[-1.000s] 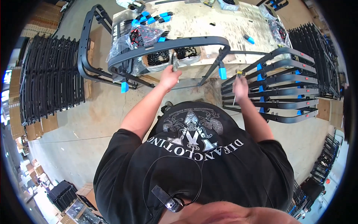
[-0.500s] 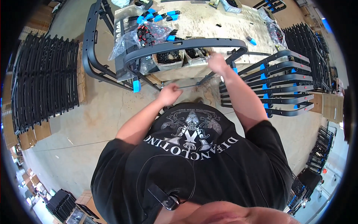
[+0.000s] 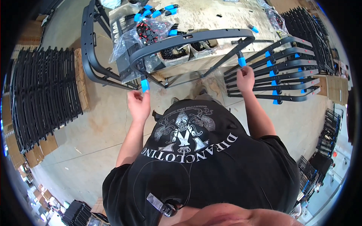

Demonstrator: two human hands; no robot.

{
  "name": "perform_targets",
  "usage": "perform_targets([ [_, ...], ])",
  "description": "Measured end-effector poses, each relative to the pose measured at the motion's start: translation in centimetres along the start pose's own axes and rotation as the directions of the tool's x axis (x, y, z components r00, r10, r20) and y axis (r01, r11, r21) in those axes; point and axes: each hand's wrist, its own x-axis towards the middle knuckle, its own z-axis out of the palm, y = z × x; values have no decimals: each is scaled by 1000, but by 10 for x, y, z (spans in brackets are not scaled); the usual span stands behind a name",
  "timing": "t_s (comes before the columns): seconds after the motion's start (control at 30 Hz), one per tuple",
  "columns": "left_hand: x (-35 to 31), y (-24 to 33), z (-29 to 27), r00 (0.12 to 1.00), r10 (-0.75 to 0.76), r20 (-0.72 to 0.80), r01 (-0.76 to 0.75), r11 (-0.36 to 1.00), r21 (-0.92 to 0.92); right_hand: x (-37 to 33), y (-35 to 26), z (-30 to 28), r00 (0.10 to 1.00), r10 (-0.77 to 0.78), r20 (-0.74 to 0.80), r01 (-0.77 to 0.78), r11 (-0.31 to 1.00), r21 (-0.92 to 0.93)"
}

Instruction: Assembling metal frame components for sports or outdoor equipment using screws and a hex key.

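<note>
A black curved metal tube frame point(image 3: 192, 36) stands in front of me, leaning against the table edge, with a blue-and-black clip on each side. My left hand point(image 3: 138, 107) is at the left blue clip point(image 3: 145, 85); its thumb is up against the clip's lower end and the curled fingers stand apart from it. On the other side, my right hand point(image 3: 246, 80) has its fingertips closed at the bottom of the right blue clip point(image 3: 241, 61). The right fingertips are partly hidden.
Boxes of small black parts point(image 3: 174, 54) sit on the wooden table point(image 3: 211, 19), beside a plastic bag of red and black pieces point(image 3: 148, 33) and loose blue clips point(image 3: 156, 13). More frames point(image 3: 290, 67) are stacked at right, and black racks point(image 3: 47, 94) at left.
My left hand has left the frame's lower bar and moved left to the left clip. My right hand has come back from beside the box of parts to the right clip.
</note>
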Motion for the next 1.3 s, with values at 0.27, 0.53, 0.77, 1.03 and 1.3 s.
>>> perform_targets([
  [0.27, 77, 33, 32, 912, -313, 264, 387, 870, -307, 91, 21, 15, 826, 332, 456, -298, 943, -147],
  [0.53, 81, 30, 40, 882, -335, 330, 429, 861, -272, 92, 34, 19, 866, 257, 430, -245, 966, -85],
  [0.77, 84, 32, 43, 869, -364, 336, 437, 883, -172, 81, 61, 47, 971, 87, 224, -95, 995, 29],
  [1.03, 82, 20, 34, 855, -417, 307, 419, 906, 61, 89, 47, 39, 830, 149, 538, -313, 922, 227],
  [1.3, 61, 136, -32, 995, 103, 4, -98, 935, 341, 98, 65, 34, 870, 66, 489, -262, 902, 344],
])
